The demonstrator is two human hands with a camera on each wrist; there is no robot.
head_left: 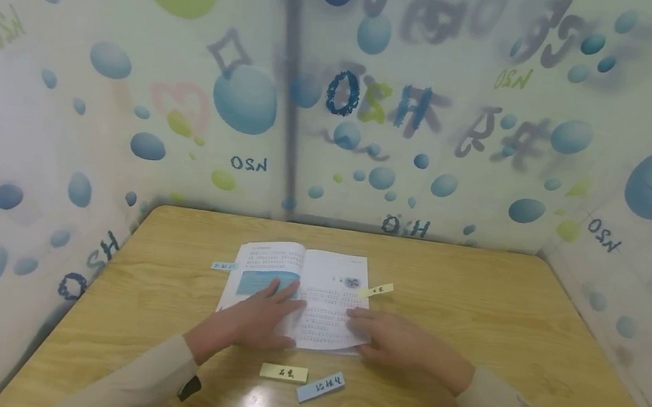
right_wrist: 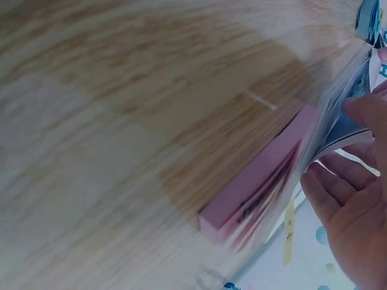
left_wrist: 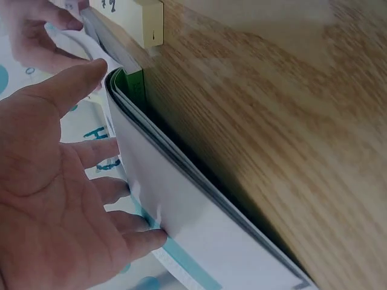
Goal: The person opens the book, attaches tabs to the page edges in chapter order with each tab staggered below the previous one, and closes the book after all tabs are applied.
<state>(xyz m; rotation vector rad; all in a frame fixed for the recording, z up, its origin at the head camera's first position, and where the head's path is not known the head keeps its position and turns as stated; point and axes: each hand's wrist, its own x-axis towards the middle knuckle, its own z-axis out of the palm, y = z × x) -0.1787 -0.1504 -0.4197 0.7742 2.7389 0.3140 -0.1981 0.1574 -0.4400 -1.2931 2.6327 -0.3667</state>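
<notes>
An open book (head_left: 330, 265) lies on the table, printed text on both pages and a blue panel on the left one. My left hand (head_left: 263, 315) rests on the left page with spread fingers; in the left wrist view its thumb (left_wrist: 91, 72) is at the book's near edge. With thumb and fingers, my right hand (head_left: 397, 341) holds the lower right corner of the right page, which curls up there. In the right wrist view the page edge (right_wrist: 338, 142) passes between that thumb and the fingers.
Nearer me lie a yellow labelled block (head_left: 283, 373) and a blue labelled block (head_left: 320, 387). A blue tab (head_left: 224, 266) and a yellow tab (head_left: 378, 290) stick out from the book. A pink block (right_wrist: 260, 169) shows under the right hand. Patterned walls (head_left: 427, 175) enclose the table (head_left: 461, 295).
</notes>
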